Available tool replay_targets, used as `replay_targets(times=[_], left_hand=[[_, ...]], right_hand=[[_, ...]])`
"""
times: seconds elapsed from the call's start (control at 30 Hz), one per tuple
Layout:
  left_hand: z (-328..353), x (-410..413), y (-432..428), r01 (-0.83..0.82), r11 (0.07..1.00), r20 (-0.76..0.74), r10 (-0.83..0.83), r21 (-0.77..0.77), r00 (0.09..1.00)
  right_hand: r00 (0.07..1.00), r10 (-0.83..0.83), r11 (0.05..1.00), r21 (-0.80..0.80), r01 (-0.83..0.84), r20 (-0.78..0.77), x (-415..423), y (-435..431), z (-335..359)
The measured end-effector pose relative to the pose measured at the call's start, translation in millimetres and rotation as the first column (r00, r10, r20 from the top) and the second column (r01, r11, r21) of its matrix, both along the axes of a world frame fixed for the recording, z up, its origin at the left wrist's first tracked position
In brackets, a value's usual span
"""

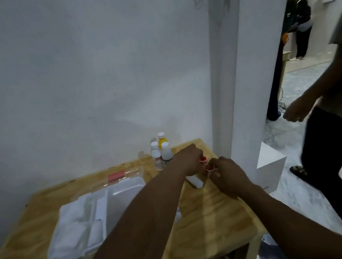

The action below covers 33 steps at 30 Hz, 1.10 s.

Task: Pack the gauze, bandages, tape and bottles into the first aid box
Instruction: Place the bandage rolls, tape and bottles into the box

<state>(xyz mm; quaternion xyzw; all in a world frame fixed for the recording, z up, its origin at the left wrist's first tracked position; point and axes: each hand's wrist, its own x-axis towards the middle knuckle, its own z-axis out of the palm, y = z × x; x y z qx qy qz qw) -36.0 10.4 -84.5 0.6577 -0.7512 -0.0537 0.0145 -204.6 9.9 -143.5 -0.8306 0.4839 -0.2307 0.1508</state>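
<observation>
My left hand (188,159) grips a white bottle (195,181) with a red neck, held tilted over the far right of the wooden table (212,215). My right hand (229,174) pinches a small red cap (208,167) just beside the bottle's mouth. Behind my left hand, three bottles stand together near the wall: a yellow one (162,139) and two white ones (156,156) (166,153). The clear plastic first aid box (127,187) lies open at the left, with white gauze or bandage packs (76,221) inside and a red latch (116,176) on its lid.
A white wall rises right behind the table and a white pillar (250,87) stands at the right. A white box (270,168) sits on the floor beside the table. Another person (328,112) walks close by on the right; someone else stands far back.
</observation>
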Motion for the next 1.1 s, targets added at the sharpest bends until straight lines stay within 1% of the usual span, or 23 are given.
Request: replay_targets(times=[0.1, 0.2, 0.37, 0.5, 0.67, 0.73, 0.83, 1.0, 1.1], left_hand=[[-10, -4, -12, -0.016, 1.000, 0.003, 0.016, 0.018, 1.000], [-17, -5, -17, -0.026, 1.000, -0.007, 0.026, -0.008, 1.000], [-20, -5, -18, -0.031, 1.000, 0.035, 0.031, 0.001, 0.999], [-3, -3, -9, -0.020, 0.998, 0.002, 0.020, -0.060, 1.000], [52, 36, 23, -0.055, 0.969, -0.080, 0.036, -0.243, 0.996], [74, 61, 47, -0.094, 0.946, -0.113, 0.061, -0.310, 0.992], [98, 108, 90, -0.190, 0.914, -0.161, 0.140, -0.359, 0.977], [104, 185, 164, -0.356, 0.876, -0.251, 0.283, -0.326, 0.926], [95, 212, 200, -0.408, 0.861, -0.305, 0.318, -0.303, 0.898]], right_hand=[[1.000, 0.001, 1.000, -0.031, 0.000, 0.008, -1, -5, -4], [1.000, 0.004, 0.999, -0.040, -0.004, 0.006, 0, -9, -7], [1.000, -0.009, 1.000, 0.026, 0.008, 0.023, -3, -15, -1], [0.997, -0.029, 0.999, 0.032, 0.027, 0.068, -12, -15, 14], [0.988, -0.015, 0.999, -0.033, 0.020, 0.153, 8, 0, 49], [0.984, 0.025, 0.997, -0.076, -0.012, 0.179, 31, 13, 65], [0.971, 0.115, 0.988, -0.128, -0.090, 0.209, 72, 45, 88], [0.908, 0.332, 0.942, -0.140, -0.306, 0.255, 144, 112, 109], [0.873, 0.434, 0.901, -0.125, -0.416, 0.222, 177, 145, 108]])
